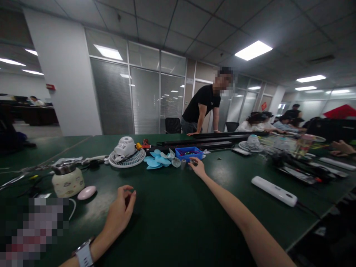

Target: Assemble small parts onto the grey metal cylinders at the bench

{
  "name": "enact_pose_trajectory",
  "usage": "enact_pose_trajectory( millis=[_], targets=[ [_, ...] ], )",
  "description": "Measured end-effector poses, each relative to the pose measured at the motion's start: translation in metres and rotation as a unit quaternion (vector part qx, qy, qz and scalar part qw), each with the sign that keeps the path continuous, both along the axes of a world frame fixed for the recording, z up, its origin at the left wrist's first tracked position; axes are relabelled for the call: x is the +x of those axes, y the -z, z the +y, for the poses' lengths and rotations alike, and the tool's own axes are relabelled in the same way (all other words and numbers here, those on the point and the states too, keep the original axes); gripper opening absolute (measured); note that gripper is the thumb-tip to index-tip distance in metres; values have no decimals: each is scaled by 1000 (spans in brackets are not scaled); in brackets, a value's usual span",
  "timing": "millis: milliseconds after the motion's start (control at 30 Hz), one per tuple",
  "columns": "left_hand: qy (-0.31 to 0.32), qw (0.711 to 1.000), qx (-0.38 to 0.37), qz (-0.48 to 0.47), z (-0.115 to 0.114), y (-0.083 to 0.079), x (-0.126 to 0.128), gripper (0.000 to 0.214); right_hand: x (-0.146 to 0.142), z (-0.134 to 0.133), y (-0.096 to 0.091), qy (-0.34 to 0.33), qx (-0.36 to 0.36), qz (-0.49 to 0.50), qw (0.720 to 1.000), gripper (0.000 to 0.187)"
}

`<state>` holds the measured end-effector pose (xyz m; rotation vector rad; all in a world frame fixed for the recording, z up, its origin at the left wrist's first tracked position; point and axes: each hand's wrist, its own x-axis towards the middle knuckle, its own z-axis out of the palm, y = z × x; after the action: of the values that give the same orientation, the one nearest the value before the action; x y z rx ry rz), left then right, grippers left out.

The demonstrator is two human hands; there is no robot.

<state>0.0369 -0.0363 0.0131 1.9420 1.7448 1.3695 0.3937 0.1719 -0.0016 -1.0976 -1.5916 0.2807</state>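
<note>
My right hand (197, 167) reaches forward over the green table, just in front of a blue tray (190, 157) of small parts. Its fingers close on a small, dark, round part (193, 162), too blurred to name. Left of those fingers stands a small clear cup (183, 164), with light blue fan blades (156, 160) further left. My left hand (124, 207), a watch (84, 253) at the wrist, hovers above the near left tabletop. Its fingers are loosely curled with a gap to the thumb, and nothing shows between them. A pink mouse (87, 193) lies to its left.
A white fan housing (125, 147) rests in a round grille at the back left, near a cream jar (68, 181). Right stands a white power strip (274, 191). Long black bars (200, 141) lie along the far side. A person (202, 105) leans on the far edge.
</note>
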Motion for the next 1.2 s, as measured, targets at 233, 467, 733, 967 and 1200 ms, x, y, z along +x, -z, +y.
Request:
enact_pose_trajectory(
  millis=[233,467,733,967,1200],
  targets=[
    [0,1000,-7,-2,3,2,-1,35,-10,-4,-16,95,-22,-209,973,70],
    [-4,999,-22,25,2,0,-1,36,-22,0,-38,139,-50,-333,931,43],
    [6,999,13,36,0,-4,2,42,-54,-75,-46,0,58,-259,964,39],
    [90,992,55,70,-17,-8,27,45,-112,-158,-48,-178,79,-250,949,32],
    [149,987,14,64,-14,-15,44,37,-119,-163,-28,-207,44,-226,951,28]
  ],
)
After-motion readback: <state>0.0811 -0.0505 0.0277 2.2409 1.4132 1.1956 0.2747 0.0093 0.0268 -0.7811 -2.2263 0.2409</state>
